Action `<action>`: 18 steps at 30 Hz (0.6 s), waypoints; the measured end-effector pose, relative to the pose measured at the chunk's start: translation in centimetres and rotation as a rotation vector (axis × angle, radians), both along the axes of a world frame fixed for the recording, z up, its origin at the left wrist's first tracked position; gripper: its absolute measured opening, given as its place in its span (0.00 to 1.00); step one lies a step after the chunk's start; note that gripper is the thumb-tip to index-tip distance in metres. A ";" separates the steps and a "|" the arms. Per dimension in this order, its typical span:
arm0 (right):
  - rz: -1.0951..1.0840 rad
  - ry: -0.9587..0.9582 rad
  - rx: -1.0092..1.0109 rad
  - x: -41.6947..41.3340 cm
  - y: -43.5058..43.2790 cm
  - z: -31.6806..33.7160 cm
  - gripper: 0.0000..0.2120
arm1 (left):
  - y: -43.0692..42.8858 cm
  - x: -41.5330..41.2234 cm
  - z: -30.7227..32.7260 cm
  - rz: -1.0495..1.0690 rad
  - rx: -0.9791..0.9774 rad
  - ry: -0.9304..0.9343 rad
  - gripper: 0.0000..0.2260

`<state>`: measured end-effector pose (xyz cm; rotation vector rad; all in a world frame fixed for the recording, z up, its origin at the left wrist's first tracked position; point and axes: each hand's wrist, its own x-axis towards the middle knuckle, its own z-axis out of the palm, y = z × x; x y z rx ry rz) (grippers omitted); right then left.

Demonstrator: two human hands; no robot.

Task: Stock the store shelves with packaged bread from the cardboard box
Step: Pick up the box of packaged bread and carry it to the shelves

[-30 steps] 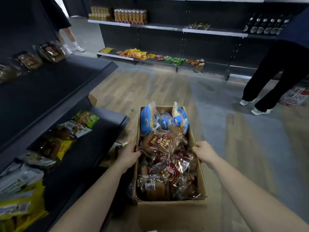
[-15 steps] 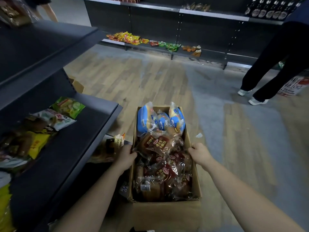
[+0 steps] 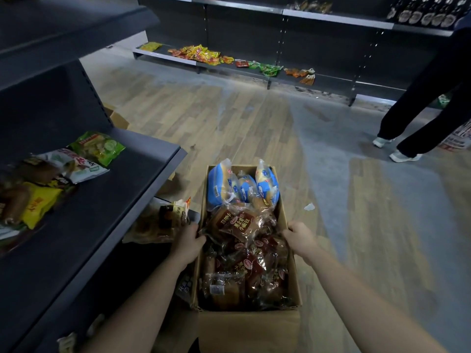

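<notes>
An open cardboard box (image 3: 248, 329) sits low in front of me, packed with bagged bread. Blue-and-white bread bags (image 3: 242, 186) stand at its far end, and brown loaves in clear wrappers with red labels (image 3: 237, 224) fill the rest. My left hand (image 3: 187, 242) grips the box's left wall. My right hand (image 3: 300, 238) grips the right wall. The dark shelf (image 3: 109, 197) on my left carries a green bag (image 3: 98, 147), a white bag and a yellow bag.
More bread packs (image 3: 163, 220) lie on the lowest shelf beside the box. A person in dark trousers (image 3: 430, 98) stands at the right. Far shelves hold snack packets (image 3: 201, 53) and bottles (image 3: 425, 15). A scrap of paper (image 3: 309, 206) lies on the wooden floor.
The view has dropped lower and closer to the left shelf; the upper shelf has slid out of sight. Both hands keep their hold on the box sides.
</notes>
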<state>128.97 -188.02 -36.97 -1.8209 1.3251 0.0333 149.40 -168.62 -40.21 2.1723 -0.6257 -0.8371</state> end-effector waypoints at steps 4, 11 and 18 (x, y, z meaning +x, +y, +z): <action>0.001 0.003 0.012 0.5 -0.5 -1.7 0.10 | 0.0 0.5 -1.6 0.002 0.009 0.000 0.09; -0.001 -0.020 -0.007 1.2 -1.5 -3.6 0.10 | -1.1 0.6 -2.3 0.021 -0.012 -0.057 0.05; -0.017 -0.064 0.028 1.3 -1.5 -4.2 0.10 | -1.1 0.9 -1.4 0.008 0.001 -0.133 0.08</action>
